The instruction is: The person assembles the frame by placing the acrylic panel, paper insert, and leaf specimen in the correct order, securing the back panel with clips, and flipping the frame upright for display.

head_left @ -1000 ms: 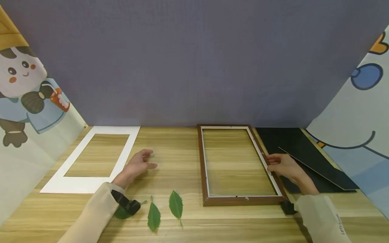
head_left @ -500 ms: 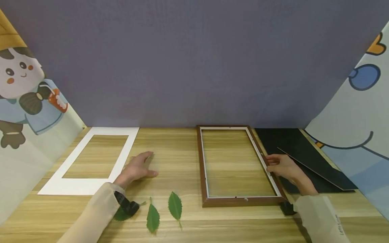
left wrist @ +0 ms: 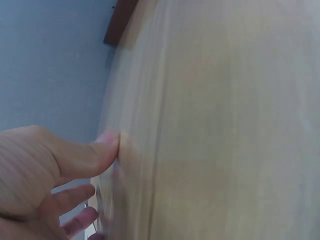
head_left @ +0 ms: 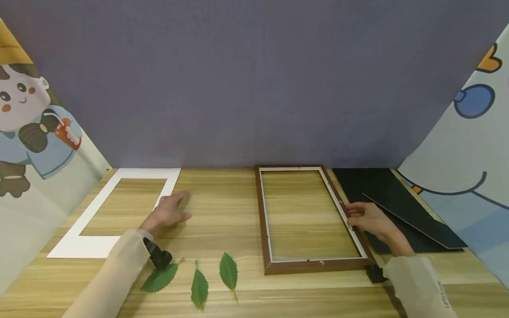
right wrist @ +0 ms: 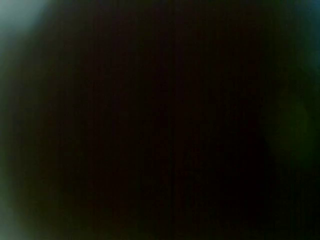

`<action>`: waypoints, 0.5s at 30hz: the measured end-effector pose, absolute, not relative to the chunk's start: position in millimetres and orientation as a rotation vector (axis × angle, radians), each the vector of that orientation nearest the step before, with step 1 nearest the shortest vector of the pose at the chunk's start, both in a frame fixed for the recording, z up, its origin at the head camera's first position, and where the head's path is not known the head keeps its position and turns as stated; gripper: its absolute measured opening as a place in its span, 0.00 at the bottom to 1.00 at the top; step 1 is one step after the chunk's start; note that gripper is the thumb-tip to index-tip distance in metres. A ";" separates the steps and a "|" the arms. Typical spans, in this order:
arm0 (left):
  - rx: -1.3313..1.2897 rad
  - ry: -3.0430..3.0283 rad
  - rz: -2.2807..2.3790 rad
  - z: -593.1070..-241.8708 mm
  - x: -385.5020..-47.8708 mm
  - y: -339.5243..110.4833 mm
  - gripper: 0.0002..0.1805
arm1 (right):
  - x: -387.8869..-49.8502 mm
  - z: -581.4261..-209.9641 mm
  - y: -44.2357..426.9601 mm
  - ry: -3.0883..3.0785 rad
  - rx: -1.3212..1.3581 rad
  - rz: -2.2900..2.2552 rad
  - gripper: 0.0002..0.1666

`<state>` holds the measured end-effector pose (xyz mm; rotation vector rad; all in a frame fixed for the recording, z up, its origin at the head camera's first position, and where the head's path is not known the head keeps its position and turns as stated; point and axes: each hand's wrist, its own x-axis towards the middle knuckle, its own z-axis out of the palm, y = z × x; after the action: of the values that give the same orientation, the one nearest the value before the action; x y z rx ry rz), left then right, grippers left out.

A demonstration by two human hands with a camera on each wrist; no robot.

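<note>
My left hand point(head_left: 166, 213) hovers at the right edge of a white mat board point(head_left: 85, 246) with a rectangular window. Its thumb and fingers are spread, with nothing between them; the left wrist view shows the same hand point(left wrist: 45, 170) with a gap between thumb and fingers. On the right, my right hand point(head_left: 370, 218) grips the right side of a brown picture frame point(head_left: 314, 266), which lies flat with its white inner lip facing up. The right wrist view is almost black, so the undersides of those fingers stay hidden.
Three green leaves lie near the front: one left point(head_left: 161, 278), one middle point(head_left: 199, 288), one right point(head_left: 228, 270). Black backing boards point(head_left: 359, 181) lie right of the frame, one tilted over another. A grey wall point(head_left: 254, 88) closes off the back of the wooden table point(head_left: 222, 221).
My left hand has shifted left toward the mat board, uncovering more of the left leaf. The right hand keeps its place on the frame. The head view has turned slightly.
</note>
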<state>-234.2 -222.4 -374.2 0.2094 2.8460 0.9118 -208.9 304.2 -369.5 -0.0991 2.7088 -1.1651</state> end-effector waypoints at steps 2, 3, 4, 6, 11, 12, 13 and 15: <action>0.213 2.870 0.904 -374.7 -235.1 -223.9 0.38 | -208.5 -369.4 303.7 2.708 -0.096 -1.163 0.36; 0.217 2.884 0.904 -375.2 -235.3 -224.2 0.37 | -208.3 -369.4 303.6 2.708 -0.095 -1.161 0.36; 0.212 2.888 0.917 -375.5 -235.3 -224.1 0.37 | -208.1 -369.4 303.5 2.708 -0.092 -1.162 0.35; 0.181 2.876 0.975 -376.7 -234.9 -223.6 0.36 | -208.1 -369.4 303.7 2.710 -0.091 -1.159 0.35; -0.013 2.772 1.205 -373.8 -226.9 -216.6 0.41 | -208.5 -369.6 303.5 2.714 -0.082 -1.160 0.35; -0.052 2.764 1.217 -372.4 -224.5 -214.1 0.43 | -208.5 -369.5 303.6 2.715 -0.081 -1.158 0.35; -0.098 2.761 1.201 -370.8 -221.4 -211.4 0.45 | -208.7 -369.6 303.3 2.715 -0.082 -1.155 0.36; -0.158 2.760 1.138 -367.9 -215.1 -205.7 0.51 | -208.9 -369.2 303.3 2.718 -0.089 -1.148 0.36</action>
<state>-215.1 -205.7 -367.9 -0.1578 2.7603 1.1377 -208.9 303.3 -369.2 -0.0885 2.7180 -1.1476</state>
